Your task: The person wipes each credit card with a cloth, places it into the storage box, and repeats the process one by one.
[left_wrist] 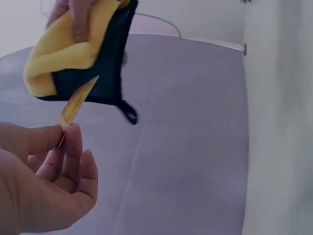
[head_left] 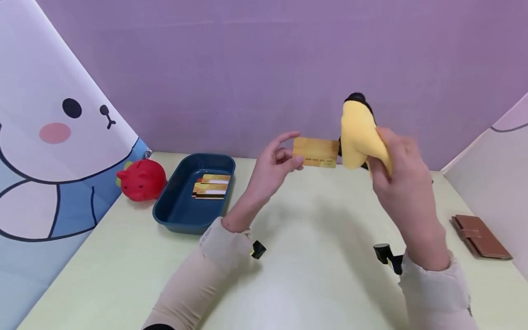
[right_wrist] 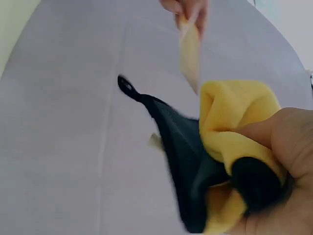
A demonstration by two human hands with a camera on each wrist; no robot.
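Note:
Between thumb and fingers, my left hand [head_left: 275,162] pinches a gold bank card [head_left: 315,152] by its left end, held above the table. My right hand [head_left: 406,188] grips a bunched yellow cloth [head_left: 358,133] with a dark backing and a black hanging loop. In the head view the cloth's edge meets the card's right end; whether they touch I cannot tell. The left wrist view shows the card [left_wrist: 77,102] edge-on below the dark side of the cloth [left_wrist: 88,78]. In the right wrist view the cloth [right_wrist: 239,105] is folded in the right hand [right_wrist: 293,161].
At the left stands a dark blue tray [head_left: 177,224] with several gold cards [head_left: 211,188] lying in it. Beside it sits a red piggy bank [head_left: 144,180]. A brown leather wallet [head_left: 481,236] lies on the pale table [head_left: 313,275] at the right. A purple backdrop [head_left: 247,68] rises behind.

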